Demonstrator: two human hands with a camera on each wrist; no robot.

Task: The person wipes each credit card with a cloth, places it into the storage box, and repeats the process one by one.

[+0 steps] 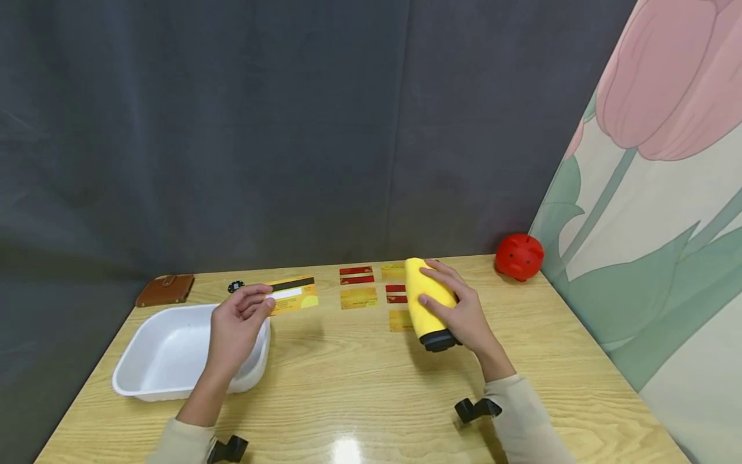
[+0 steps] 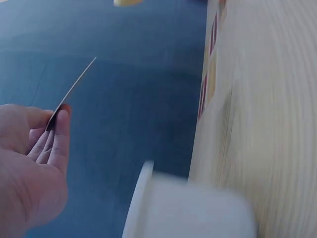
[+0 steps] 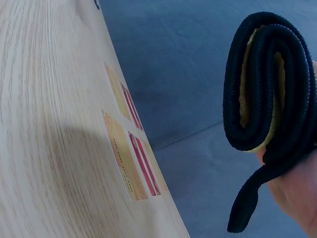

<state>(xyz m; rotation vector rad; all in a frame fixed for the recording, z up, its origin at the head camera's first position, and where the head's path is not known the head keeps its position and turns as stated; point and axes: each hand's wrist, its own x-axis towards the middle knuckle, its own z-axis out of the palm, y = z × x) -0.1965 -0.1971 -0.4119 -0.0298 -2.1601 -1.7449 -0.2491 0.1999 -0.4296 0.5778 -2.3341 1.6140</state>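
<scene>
In the head view my left hand pinches a yellow bank card between thumb and fingers, its dark magnetic stripe uppermost. The left wrist view shows this card nearly edge-on, raised off the table. My right hand grips a rolled yellow cloth with a black edge. From the right wrist view, the black-bordered end of the cloth shows its folded layers, and a black strip hangs from it. Yellow cards and red-striped cards lie in two columns near the table's back, partly hidden by the cloth.
A white plastic basin stands at the left, beneath the left hand. Behind it lie a brown leather wallet and a black-and-white chip. A red piggy bank sits at the back right. A dark curtain hangs behind the wooden table.
</scene>
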